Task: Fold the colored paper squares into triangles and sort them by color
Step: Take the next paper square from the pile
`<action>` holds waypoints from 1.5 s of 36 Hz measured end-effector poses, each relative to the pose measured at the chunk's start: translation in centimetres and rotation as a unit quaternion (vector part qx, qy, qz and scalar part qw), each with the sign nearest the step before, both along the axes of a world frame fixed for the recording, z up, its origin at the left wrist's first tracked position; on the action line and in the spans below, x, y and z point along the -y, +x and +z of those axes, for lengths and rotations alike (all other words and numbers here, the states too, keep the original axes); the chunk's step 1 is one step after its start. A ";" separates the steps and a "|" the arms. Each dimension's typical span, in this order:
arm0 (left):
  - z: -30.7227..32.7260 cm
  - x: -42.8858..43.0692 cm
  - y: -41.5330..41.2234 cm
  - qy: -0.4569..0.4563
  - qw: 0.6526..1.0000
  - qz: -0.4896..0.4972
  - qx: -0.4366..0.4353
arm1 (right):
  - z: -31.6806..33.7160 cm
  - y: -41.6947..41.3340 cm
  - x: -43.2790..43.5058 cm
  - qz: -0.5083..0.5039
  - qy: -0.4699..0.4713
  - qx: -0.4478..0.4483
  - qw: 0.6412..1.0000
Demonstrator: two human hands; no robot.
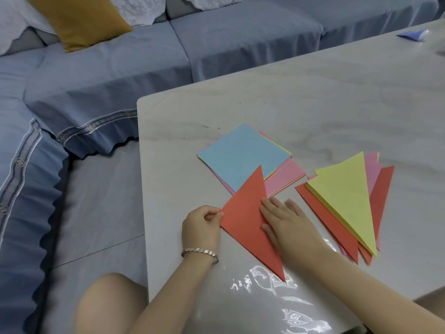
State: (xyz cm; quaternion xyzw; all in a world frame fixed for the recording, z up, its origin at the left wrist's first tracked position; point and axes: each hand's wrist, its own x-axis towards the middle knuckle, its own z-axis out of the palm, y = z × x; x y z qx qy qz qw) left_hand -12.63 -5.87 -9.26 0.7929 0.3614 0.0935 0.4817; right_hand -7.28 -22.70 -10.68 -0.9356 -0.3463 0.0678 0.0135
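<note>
My left hand [201, 224] pinches the folded red paper triangle [245, 220] at its corner; my right hand [286, 222] presses it flat. It looks light, thin and slippery, so I'd lift it by an edge.

I see matt, smooth paper in the red triangle [245, 222], the squares [240, 155] and the yellow triangle [344, 196]. The table [313, 97] looks like pale veined stone, polished enough to throw glare near me. The sofa [120, 68] wears matt, creased cloth; the cushion [81, 18] is cloth too; the bracelet [199, 252] reads as shiny metal.
</note>
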 end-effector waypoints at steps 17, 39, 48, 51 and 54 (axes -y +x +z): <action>-0.1 -0.2 -0.2 -0.025 1.000 -0.008 0.003 | 2.2 8.4 -3.8 -0.016 -0.026 -0.057 0.998; -0.3 -0.2 -0.2 -0.016 1.000 0.001 0.005 | 3.0 2.6 0.5 0.065 -0.105 -0.163 0.979; -0.1 -0.3 -0.4 -0.065 0.998 0.015 0.017 | 2.6 -0.4 2.1 0.097 -0.088 -0.171 0.976; 0.4 -0.4 -0.4 -0.146 0.988 0.044 0.034 | 2.5 -0.8 2.4 0.082 -0.028 -0.215 0.973; 1.1 -0.2 -0.3 -0.202 0.975 0.066 0.068 | 2.9 -1.1 2.5 -0.021 0.157 -0.290 0.944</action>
